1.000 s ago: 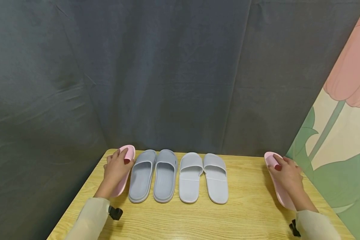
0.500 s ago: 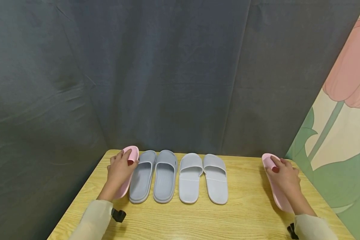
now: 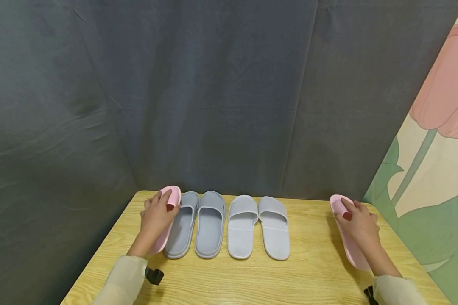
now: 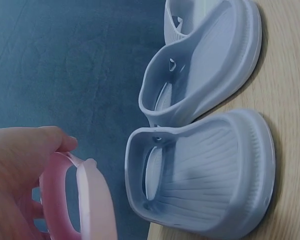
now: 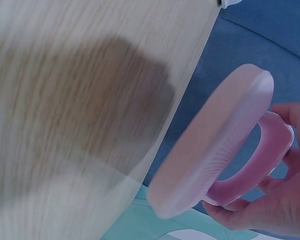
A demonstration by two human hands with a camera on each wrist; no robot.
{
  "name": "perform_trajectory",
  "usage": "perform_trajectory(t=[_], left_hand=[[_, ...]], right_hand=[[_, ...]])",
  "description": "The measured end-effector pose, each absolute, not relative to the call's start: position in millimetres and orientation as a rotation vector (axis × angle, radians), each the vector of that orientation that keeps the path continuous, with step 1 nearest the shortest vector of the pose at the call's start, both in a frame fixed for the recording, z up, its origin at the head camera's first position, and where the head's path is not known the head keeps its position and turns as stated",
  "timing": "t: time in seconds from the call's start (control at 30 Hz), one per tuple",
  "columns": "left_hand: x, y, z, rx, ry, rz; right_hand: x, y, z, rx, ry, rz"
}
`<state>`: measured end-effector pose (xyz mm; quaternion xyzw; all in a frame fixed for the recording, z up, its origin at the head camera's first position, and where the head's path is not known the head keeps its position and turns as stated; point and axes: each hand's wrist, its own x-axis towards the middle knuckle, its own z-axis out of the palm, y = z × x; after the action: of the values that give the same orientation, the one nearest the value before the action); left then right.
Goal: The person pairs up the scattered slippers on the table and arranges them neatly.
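Note:
My left hand (image 3: 156,218) grips a pink slipper (image 4: 97,205) by its strap, raised above the table at the left. In the head view this slipper partly covers the edge of the left blue-grey slipper (image 4: 200,175). At the table's right side my right hand (image 3: 360,224) holds another pink slipper (image 5: 215,145) across its strap. The right wrist view shows its sole lifted off the wood, with a shadow below. Between the hands stand a second blue-grey slipper (image 3: 209,228) and two pale grey slippers, one on the left (image 3: 241,237) and one on the right (image 3: 276,237).
The wooden table (image 3: 221,284) ends at the back against a dark grey curtain (image 3: 221,106). On the right is a wall panel (image 3: 439,169) painted with a pink tulip and green leaves. Bare wood lies between the pale grey slippers and the right pink one.
My left hand has moved to the right with its pink slipper, toward the blue-grey pair. My right hand has shifted slightly left with the other pink slipper. The grey pairs have stayed put.

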<state>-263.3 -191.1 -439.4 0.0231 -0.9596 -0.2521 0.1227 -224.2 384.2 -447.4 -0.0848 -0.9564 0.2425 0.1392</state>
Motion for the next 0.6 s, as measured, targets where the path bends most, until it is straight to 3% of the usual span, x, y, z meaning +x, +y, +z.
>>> perform_trajectory(t=[0.6], left_hand=[[-259.9, -174.4, -441.4, 0.038, -2.771, -0.777]], right_hand=[[-222.5, 370.2, -444.3, -0.188, -2.767, 0.678]])
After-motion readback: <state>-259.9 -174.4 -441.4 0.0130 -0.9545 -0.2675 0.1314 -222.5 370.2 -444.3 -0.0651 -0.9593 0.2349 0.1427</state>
